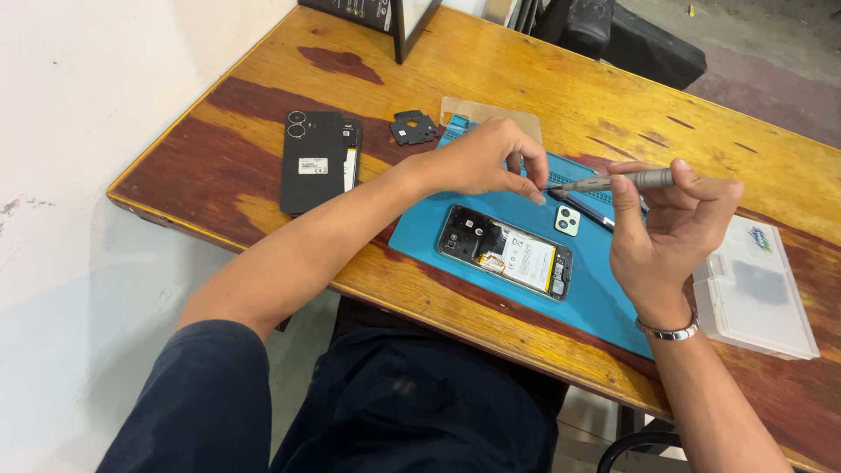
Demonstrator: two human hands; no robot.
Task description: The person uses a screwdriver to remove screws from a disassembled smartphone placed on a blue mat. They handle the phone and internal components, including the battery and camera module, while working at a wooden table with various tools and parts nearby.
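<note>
Opened phone on blue mat, screwdriver held above it.
Black back cover (313,161) far left on table; left hand (482,159) fingertips pinched at the tip of the screwdriver (613,181); open phone (505,250) lies on mat (604,298) below; right hand (670,229) fingers closed round screwdriver; clear plastic box (758,289) right, lid shut, contents unclear.

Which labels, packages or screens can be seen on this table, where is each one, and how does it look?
White rectangular sticker: on the black back cover, left of the blue mat.
White battery label: inside the opened phone on the mat, rectangular, with a yellow edge.
Clear plastic box: right of the mat, flat, with a small coloured sticker on its lid.
Dark framed panel: at the table's far edge, only partly visible.
</note>
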